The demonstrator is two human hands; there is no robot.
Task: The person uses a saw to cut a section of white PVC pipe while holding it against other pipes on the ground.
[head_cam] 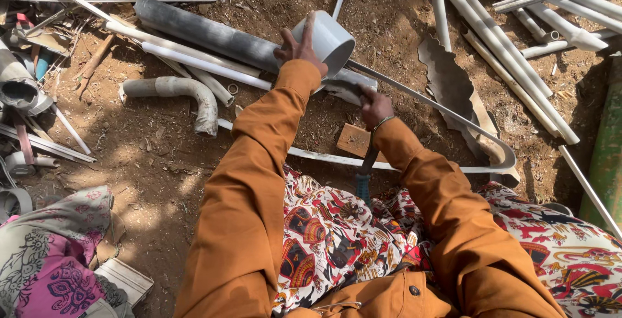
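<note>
hands on a grey pipe piece, over dirt ground strewn with pipes

the left hand (pixel 299 49) was clamped around a short wide grey pipe piece (pixel 327 41), held up above the long grey pipe (pixel 214 33) on the ground; the right hand (pixel 374 107) was closed on a blue-handled tool (pixel 366 172) just beside a wooden block (pixel 354 140).

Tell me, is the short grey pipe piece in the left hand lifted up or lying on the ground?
Lifted. The left hand holds the short grey pipe piece above the long grey pipe, tilted.
</note>
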